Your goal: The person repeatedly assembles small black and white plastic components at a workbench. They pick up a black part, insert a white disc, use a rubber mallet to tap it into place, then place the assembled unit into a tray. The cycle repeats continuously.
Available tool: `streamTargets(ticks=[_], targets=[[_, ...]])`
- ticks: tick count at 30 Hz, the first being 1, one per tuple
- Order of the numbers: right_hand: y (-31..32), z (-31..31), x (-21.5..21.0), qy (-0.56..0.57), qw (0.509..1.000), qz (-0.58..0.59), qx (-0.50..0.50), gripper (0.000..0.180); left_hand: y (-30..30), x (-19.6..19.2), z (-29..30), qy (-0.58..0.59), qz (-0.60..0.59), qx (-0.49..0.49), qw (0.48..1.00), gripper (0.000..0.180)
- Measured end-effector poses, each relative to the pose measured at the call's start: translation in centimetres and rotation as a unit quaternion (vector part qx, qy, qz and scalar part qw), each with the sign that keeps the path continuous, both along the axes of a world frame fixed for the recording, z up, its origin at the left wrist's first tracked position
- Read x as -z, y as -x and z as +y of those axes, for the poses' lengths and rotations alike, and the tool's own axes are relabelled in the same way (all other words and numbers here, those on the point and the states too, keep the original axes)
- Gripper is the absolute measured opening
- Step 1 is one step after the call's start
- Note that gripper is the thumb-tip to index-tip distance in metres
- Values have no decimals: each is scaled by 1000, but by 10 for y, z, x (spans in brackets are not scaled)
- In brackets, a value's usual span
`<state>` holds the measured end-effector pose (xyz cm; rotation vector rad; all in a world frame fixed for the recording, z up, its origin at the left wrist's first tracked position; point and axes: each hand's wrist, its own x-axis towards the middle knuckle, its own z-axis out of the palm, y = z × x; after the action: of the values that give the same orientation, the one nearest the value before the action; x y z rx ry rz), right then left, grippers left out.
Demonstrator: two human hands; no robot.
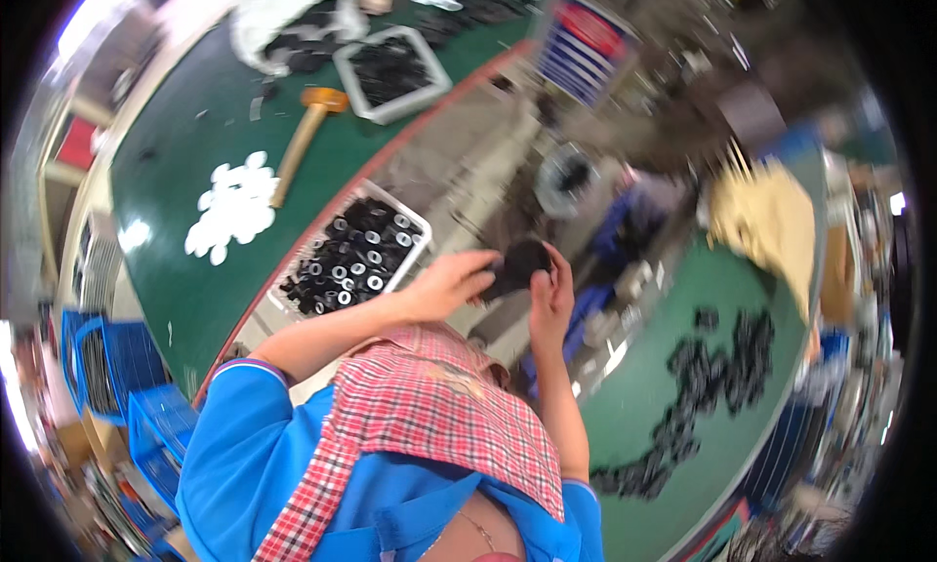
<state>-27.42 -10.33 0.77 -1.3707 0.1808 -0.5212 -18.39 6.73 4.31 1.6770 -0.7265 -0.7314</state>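
Observation:
A dark, roundish black piece is between my hands in front of the apron; its exact kind is blurred. My right hand pinches it at its right side with thumb and fingers. From the left, my left hand reaches in with fingers bent, their tips at the dark piece's left edge. To the left of my left hand stands a white tray filled with black parts, several topped by pale rings.
A wooden-handled mallet, white discs and a white bin of black pieces lie on the left green table. Black parts are spread over the right green table. Blurred machinery stands ahead; blue crates are at left.

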Motion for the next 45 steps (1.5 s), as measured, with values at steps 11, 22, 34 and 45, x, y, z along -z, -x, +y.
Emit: streamTargets(ticks=[11,22,34,45], targets=[[-150,110,-2,-245,941,150,-181,61,-92,5,127,23,128,29,991,29],[-205,125,7,-276,927,190,-170,58,-447,91,280,-368,-417,-545,627,59],[-248,109,11,-315,912,236,-115,62,-358,22,228,-92,-305,-449,835,51],[-257,115,-39,-247,944,116,-186,64,-191,-38,112,-31,-187,-161,969,54]])
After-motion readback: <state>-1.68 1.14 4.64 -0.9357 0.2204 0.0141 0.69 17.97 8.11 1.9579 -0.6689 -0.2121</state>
